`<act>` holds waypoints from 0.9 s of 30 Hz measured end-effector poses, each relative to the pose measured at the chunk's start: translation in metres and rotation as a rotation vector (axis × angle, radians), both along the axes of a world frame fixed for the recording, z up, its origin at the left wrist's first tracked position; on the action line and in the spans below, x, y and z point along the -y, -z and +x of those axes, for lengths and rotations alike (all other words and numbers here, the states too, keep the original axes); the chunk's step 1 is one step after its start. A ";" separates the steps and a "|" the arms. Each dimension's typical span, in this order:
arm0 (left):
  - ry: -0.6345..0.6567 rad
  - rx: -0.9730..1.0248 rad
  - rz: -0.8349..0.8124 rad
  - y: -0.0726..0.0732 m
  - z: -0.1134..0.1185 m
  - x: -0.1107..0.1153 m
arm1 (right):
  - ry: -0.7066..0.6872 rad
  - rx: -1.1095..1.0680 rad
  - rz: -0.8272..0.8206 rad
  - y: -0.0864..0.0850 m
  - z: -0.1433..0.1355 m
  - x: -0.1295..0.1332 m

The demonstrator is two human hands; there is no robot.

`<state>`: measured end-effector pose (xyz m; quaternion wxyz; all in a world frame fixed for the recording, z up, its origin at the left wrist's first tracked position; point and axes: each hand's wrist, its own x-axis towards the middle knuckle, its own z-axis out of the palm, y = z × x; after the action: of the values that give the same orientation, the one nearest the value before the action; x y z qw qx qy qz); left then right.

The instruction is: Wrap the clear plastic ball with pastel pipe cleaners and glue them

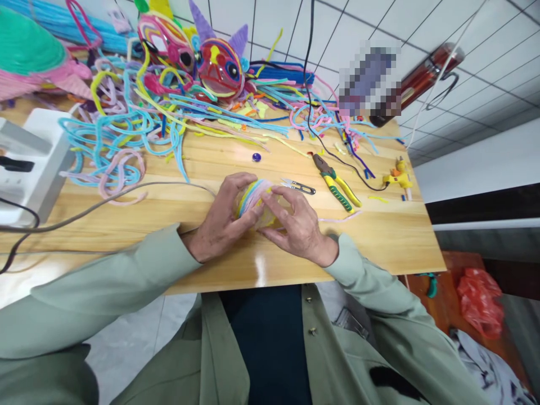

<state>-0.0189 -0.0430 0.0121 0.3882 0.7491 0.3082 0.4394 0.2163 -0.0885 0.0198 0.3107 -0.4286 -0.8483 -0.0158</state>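
Between both hands is a small rounded craft piece (253, 198) covered in bands of blue, yellow and pale pink pipe cleaner. My left hand (225, 216) wraps its left side, thumb along the front. My right hand (295, 222) grips the right side, thumb and fingers pressed on the pink bands. Part of the piece is hidden by my fingers. Just behind my right hand lie small thread snips (300, 187). Farther right are pliers (337, 183) with yellow and green handles. A pale pink pipe cleaner (341, 218) stretches out beside my right hand.
Tangled pipe cleaners (139, 124) spread along the back, near a decorated fish-like figure (221, 67). A yellow glue gun (397, 177) sits at the right, its black cord crossing the table. A small blue disc (256, 157) lies mid-table. A white box (31, 163) stands left; a red flask (422, 81) back right.
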 end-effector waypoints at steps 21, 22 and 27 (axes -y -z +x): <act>-0.040 0.009 -0.020 -0.003 0.000 0.000 | -0.089 -0.022 0.074 0.007 0.002 -0.005; -0.044 0.001 0.028 -0.003 0.000 -0.001 | -0.091 -0.024 0.090 0.007 0.002 -0.006; -0.041 0.020 0.163 -0.001 0.001 -0.003 | -0.132 -0.048 0.192 0.007 0.003 -0.010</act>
<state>-0.0181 -0.0395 0.0127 0.3202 0.7674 0.2828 0.4781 0.2198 -0.0785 0.0125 0.3709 -0.3401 -0.8616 -0.0664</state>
